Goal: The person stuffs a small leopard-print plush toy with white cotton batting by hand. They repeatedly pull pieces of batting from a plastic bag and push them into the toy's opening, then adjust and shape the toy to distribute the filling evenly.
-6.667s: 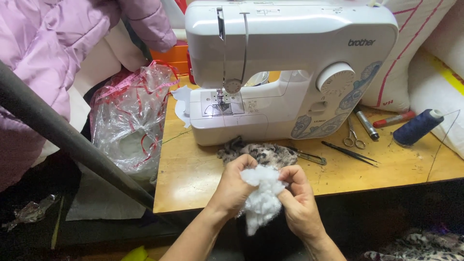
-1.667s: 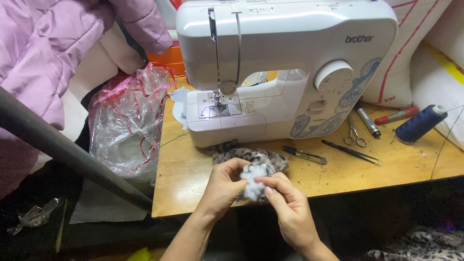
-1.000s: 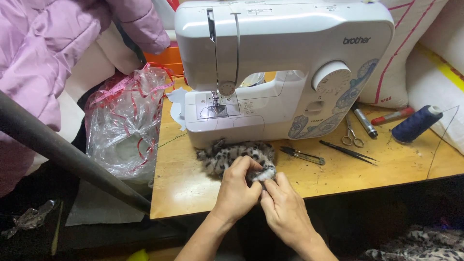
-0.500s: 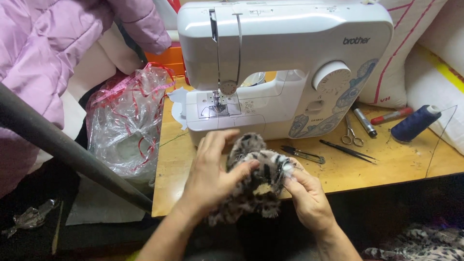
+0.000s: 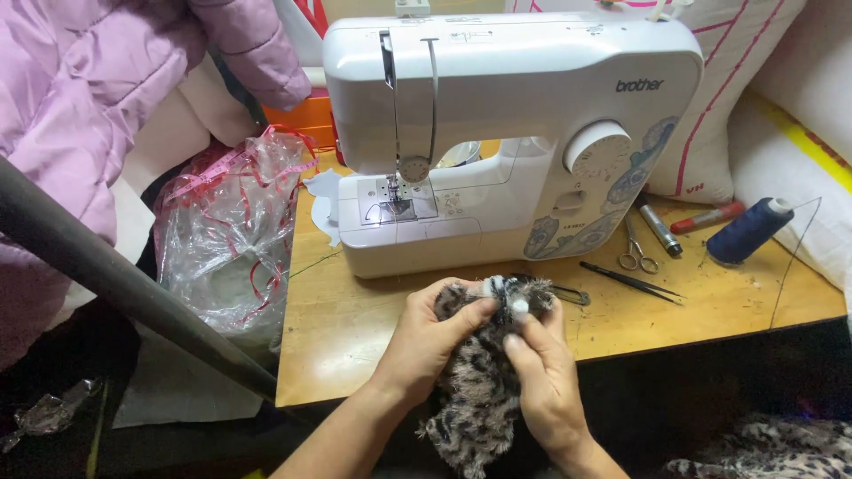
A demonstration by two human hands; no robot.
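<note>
- Left hand [image 5: 435, 341] grips the spotted fur pouch [image 5: 479, 381] at the near table [image 5: 355, 337] edge, bracing it upright.
- Right hand [image 5: 541, 372] pinches its top opening, fingertips on a white stuffing [image 5: 517, 304] tuft, keeping it in.
- Sewing machine [image 5: 497, 133] sits just behind, apart.

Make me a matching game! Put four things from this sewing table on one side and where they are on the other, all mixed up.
Things:
1. furry spotted fabric
2. dark blue thread spool
3. clear plastic bag
4. small scissors

Places:
A. off the table's left edge
B. lying near the far right of the table
C. held in both hands
D. just right of the sewing machine's base

Pairs: 1-C, 2-B, 3-A, 4-D
</note>
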